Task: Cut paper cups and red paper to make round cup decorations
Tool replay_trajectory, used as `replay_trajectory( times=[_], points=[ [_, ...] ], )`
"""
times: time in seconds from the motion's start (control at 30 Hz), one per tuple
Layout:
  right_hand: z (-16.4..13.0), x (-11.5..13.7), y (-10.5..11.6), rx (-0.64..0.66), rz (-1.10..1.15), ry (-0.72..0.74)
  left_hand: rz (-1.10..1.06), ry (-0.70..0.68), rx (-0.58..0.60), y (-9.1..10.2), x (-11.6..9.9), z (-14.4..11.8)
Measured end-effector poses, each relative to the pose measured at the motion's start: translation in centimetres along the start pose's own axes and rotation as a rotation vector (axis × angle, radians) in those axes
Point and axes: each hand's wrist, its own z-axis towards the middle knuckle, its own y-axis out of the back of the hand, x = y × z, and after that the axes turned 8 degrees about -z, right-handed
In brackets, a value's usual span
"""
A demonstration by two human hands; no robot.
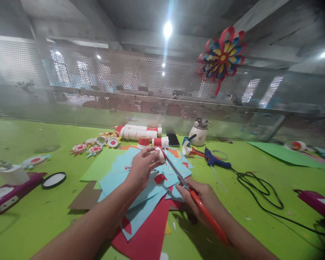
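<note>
I look down on a bright green table (29,216) that runs up to a perforated metal screen (97,90), where a red, blue and yellow paper flower (222,56) hangs. From the head view, my left hand (141,169) is raised over a heap of blue paper sheets (141,206) and a red sheet (151,234), its fingers pinched shut around a small red-and-white paper cup (160,154). My right hand (203,198) is closed on the red handles of a pair of scissors (189,189), whose blades reach up to the cup and touch it. Behind the paper lie a row of stacked red-and-white cups (139,133), a dark phone (173,139) and a white pot (198,133). A blue glue gun (215,160) rests just right of the sheets, its black cord (260,191) coiling toward me. Finished paper rosettes (94,144) sit at the back left, near a black ring (53,180).
</note>
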Motion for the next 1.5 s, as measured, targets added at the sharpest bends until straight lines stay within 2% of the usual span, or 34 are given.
replay_trajectory(
  times=[0.37, 0.73, 1.3, 1.5],
  points=[
    [0.3, -0.7, -0.3, -0.022, 0.016, -0.027, -0.017, 0.04, 0.02, -0.1, -0.2, 0.0],
    [0.3, -1.0, 0.1, -0.016, -0.025, 0.017, -0.003, 0.063, 0.036, -0.1, -0.3, -0.1],
    [0.1, -0.8, 0.0, -0.027, -0.008, 0.005, 0.001, 0.064, 0.01, -0.2, -0.5, -0.1],
    [0.1, -0.3, 0.3, 0.012, -0.051, 0.04, -0.013, 0.063, 0.055, 0.0, -0.4, -0.1]
  ],
)
